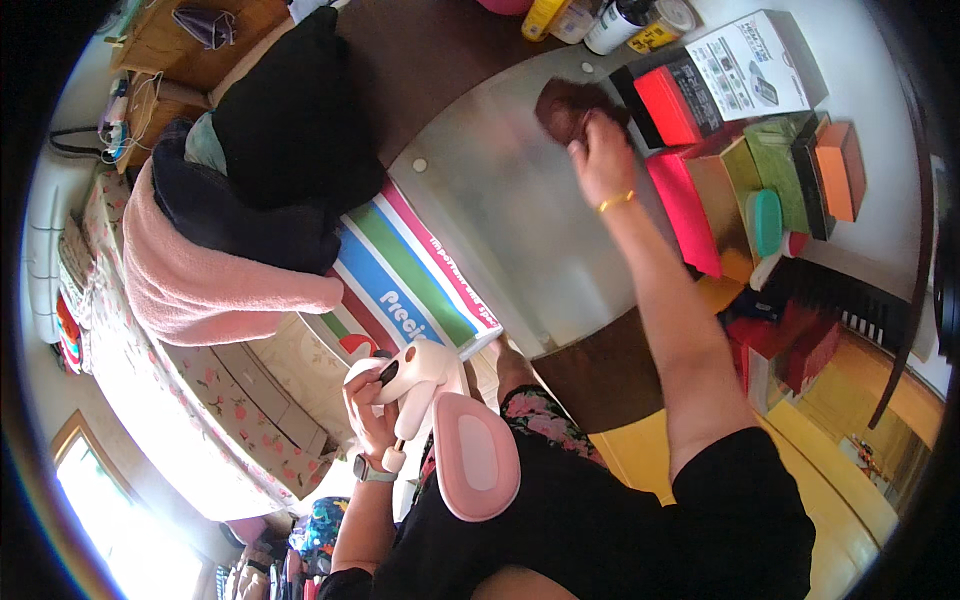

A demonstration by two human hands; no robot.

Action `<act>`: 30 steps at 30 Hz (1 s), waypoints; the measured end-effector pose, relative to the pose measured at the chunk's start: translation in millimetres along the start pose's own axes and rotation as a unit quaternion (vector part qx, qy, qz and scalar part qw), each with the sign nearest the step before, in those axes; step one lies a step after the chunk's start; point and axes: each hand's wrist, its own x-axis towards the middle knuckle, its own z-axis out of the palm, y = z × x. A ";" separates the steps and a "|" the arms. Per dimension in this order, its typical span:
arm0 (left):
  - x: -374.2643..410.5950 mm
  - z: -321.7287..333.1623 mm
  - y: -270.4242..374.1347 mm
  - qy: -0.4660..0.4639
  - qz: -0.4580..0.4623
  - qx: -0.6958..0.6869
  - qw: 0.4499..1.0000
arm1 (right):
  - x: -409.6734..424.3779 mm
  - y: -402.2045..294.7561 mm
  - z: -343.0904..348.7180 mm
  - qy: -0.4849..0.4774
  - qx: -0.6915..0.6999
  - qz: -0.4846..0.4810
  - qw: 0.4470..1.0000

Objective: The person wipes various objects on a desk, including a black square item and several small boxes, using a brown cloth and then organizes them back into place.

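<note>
Near the lower middle, my left hand (371, 412) is closed around a white and pink plastic device (420, 367) with a padded pink oval part (477, 457); what the device is, I cannot tell. My right hand (606, 161) reaches over the frosted glass mat (517, 225) on the dark table. Its fingers press on a dark brown cloth (566, 112), bunched up and somewhat blurred. A yellow bracelet circles the right wrist, and a watch with a pale strap is on the left one.
Boxes, among them a white printed carton (746, 67) and a red box (666, 109), line the table's far side beside bottles (616, 26). A striped printed box (412, 277) adjoins the mat. Black clothing (292, 120) and a pink fleece (210, 255) are heaped at left, before a bed (187, 420).
</note>
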 end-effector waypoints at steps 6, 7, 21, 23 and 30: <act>-6.7 10.2 8.7 0.005 -0.042 -0.026 0.999 | -125.6 -50.2 -17.2 -0.159 -0.006 -0.175 0.972; -6.0 9.8 8.3 0.007 -0.037 -0.023 0.999 | -102.7 -37.7 -9.9 -0.077 0.000 -0.149 0.986; -2.7 13.6 17.7 0.006 0.015 0.021 1.000 | -21.6 15.2 14.4 -0.002 -0.019 -0.063 0.998; -3.0 18.9 13.4 0.015 0.013 0.008 1.000 | 40.9 34.1 14.6 0.036 0.015 -0.019 0.999; -3.6 23.5 33.9 -0.008 -0.012 -0.012 1.000 | -157.8 -84.5 35.9 -0.108 0.090 -0.199 0.970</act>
